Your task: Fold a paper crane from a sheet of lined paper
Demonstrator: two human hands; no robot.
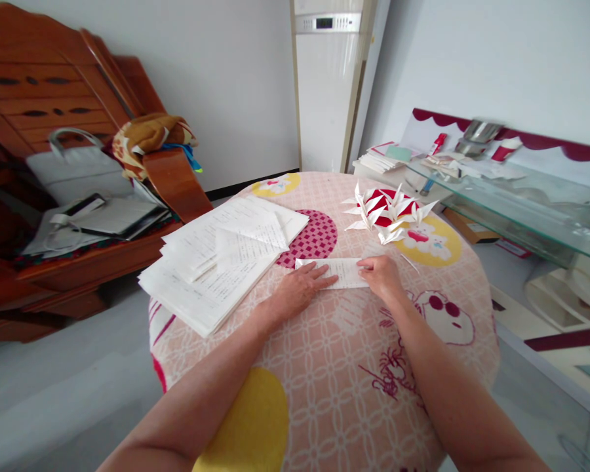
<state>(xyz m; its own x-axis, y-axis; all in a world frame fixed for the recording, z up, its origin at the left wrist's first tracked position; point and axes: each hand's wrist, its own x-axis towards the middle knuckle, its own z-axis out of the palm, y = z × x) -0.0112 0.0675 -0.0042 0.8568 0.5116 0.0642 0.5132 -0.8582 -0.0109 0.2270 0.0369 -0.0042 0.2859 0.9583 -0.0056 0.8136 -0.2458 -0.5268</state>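
Observation:
A narrow folded strip of printed white paper [341, 270] lies flat on the round table with a pink patterned cloth [334, 380]. My left hand [299, 288] rests flat on the strip's left end, fingers stretched out. My right hand [381, 274] presses on its right end with the fingers curled down onto the paper. Just beyond the strip sit several folded white paper cranes [391, 213]. A loose stack of printed sheets [221, 259] lies to the left of my left hand.
A wooden bench [78, 216] at the left carries a grey bag, papers and a folded blanket. A glass shelf unit [511, 196] with cups and small items stands at the right. A tall white air conditioner [327, 85] stands behind the table.

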